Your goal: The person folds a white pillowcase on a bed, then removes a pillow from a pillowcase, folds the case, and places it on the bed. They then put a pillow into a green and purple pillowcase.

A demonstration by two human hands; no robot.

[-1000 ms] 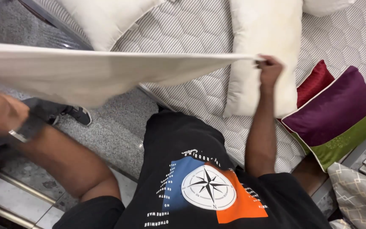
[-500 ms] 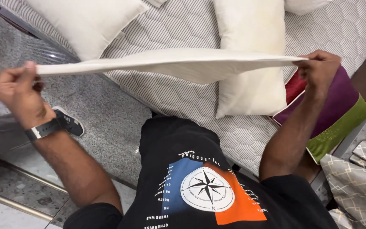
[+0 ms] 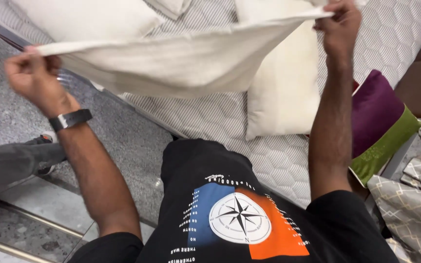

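A cream pillowcase is stretched out in the air between my two hands, above the edge of a quilted grey-white mattress. My left hand, with a dark watch on the wrist, grips its left corner. My right hand pinches its right corner, raised higher at the top of the view. Under the cloth lies a bare cream pillow on the mattress.
Another cream pillow lies at the far left of the mattress. A purple and green cushion rests at the right edge, beside patterned grey fabric. Speckled grey floor and another person's grey trouser leg and shoe are at left.
Both hands have lifted the pillowcase and swung it; my right hand rose toward the top of the view, and my left hand came into view closer to the mattress.
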